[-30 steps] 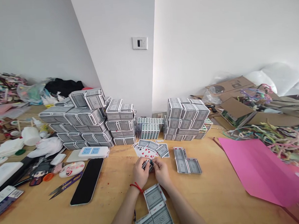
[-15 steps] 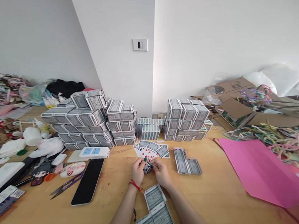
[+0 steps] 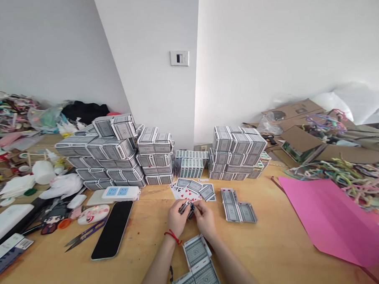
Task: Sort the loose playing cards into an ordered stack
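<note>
Both hands meet at the middle of the table, fingers closed around folded playing cards [image 3: 190, 214]. My left hand [image 3: 177, 218] grips the left side of them, a red string round its wrist. My right hand [image 3: 204, 216] pinches the right side; the fingers hide much of the cards. Just beyond lie loose playing cards [image 3: 191, 189], some face up and some face down. Between my forearms sits an L-shaped piece of joined folded cards [image 3: 198, 265]. A similar L-shaped card piece [image 3: 238, 207] rests to the right of my right hand.
Stacks of card blocks stand at the back left [image 3: 105, 152] and back right [image 3: 237, 152], with boxed decks [image 3: 191, 167] between. A phone [image 3: 112, 230], snips [image 3: 83, 236] and a power strip [image 3: 121, 192] lie left. Pink paper [image 3: 331, 215] and yarn [image 3: 345, 179] occupy the right.
The cards in my hands have turned, so the black-pip face seen before no longer shows plainly. My fingers have shifted on them. The view has moved slightly.
</note>
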`<state>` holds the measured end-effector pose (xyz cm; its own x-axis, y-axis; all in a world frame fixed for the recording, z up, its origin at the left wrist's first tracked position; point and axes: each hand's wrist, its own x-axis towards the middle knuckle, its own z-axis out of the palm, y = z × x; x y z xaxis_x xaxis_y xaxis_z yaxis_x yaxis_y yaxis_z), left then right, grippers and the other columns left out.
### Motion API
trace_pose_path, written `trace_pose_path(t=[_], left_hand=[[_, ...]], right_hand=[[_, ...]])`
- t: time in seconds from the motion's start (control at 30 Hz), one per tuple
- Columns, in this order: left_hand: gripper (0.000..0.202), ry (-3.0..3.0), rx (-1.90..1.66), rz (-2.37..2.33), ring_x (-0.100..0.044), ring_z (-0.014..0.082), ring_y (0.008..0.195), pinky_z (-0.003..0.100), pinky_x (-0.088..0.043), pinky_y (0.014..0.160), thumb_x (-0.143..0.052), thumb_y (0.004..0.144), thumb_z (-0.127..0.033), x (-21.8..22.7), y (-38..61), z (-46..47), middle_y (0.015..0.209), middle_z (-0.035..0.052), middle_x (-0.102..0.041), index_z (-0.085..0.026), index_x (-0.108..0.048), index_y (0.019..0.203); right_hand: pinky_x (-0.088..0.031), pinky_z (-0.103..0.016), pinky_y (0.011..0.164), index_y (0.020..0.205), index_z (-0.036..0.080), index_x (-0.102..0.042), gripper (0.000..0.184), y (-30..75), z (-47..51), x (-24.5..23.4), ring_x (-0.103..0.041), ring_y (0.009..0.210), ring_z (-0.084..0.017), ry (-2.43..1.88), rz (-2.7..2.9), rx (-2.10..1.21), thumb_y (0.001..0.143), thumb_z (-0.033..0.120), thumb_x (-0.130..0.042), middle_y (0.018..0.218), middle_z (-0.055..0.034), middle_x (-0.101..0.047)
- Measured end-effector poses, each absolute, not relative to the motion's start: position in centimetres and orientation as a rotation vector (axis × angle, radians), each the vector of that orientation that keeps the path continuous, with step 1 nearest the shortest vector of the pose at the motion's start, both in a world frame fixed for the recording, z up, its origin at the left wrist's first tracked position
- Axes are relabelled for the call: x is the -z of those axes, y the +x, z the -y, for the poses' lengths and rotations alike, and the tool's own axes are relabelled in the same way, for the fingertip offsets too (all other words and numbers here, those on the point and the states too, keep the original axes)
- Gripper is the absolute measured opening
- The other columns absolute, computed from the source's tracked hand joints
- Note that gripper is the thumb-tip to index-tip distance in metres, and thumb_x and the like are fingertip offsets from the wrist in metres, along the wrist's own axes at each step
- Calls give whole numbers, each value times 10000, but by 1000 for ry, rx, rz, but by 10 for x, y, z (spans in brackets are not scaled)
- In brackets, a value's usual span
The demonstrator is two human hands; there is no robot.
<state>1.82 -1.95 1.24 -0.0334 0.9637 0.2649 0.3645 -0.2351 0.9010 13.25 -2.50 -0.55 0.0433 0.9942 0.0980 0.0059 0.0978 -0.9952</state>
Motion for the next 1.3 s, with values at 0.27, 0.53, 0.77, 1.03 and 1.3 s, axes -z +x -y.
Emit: trace_pose_path(t=[0.27, 0.53, 0.77, 1.03, 1.3], left_hand=[[161, 1602, -1229, -1480, -561, 163, 688, 259, -433, 635, -493, 709, -275, -2, 17, 19, 722, 31, -623, -164, -607, 732], [216, 1427, -1292, -1384, -543, 152, 655, 245, -431, 602, -475, 712, -314, 2, 16, 16, 695, 29, -615, -143, -606, 716], [198, 1573, -1246, -1405, -560, 160, 679, 255, -442, 611, -486, 708, -297, -2, 15, 15, 733, 42, -625, -149, -607, 758], [156, 1728, -1195, -1456, -569, 155, 700, 266, -445, 648, -488, 719, -282, -6, 18, 19, 749, 36, -621, -172, -592, 754], [169, 1635, -1242, -1453, -574, 158, 705, 267, -446, 648, -466, 724, -270, -3, 18, 18, 763, 38, -627, -168, -594, 768]], right_hand=[[-432, -256, 574, 720, 181, -543, 85, 136, 24, 3, -533, 599, -154, -1119, 1278, -1176, 708, 238, -481, 652, -10, -570], [-450, -317, 666, 729, 178, -573, 115, 141, 22, 4, -575, 719, -203, -1043, 1307, -1260, 705, 230, -473, 729, -38, -621], [-452, -280, 606, 760, 171, -561, 121, 138, 22, 7, -563, 641, -176, -1126, 1284, -1152, 710, 233, -470, 691, -29, -602], [-454, -263, 565, 717, 169, -549, 119, 136, 22, 7, -559, 601, -169, -1190, 1271, -1103, 714, 253, -465, 654, -29, -596], [-458, -282, 643, 755, 173, -568, 145, 140, 21, 7, -570, 681, -178, -1161, 1309, -1091, 677, 180, -445, 702, -25, -618]])
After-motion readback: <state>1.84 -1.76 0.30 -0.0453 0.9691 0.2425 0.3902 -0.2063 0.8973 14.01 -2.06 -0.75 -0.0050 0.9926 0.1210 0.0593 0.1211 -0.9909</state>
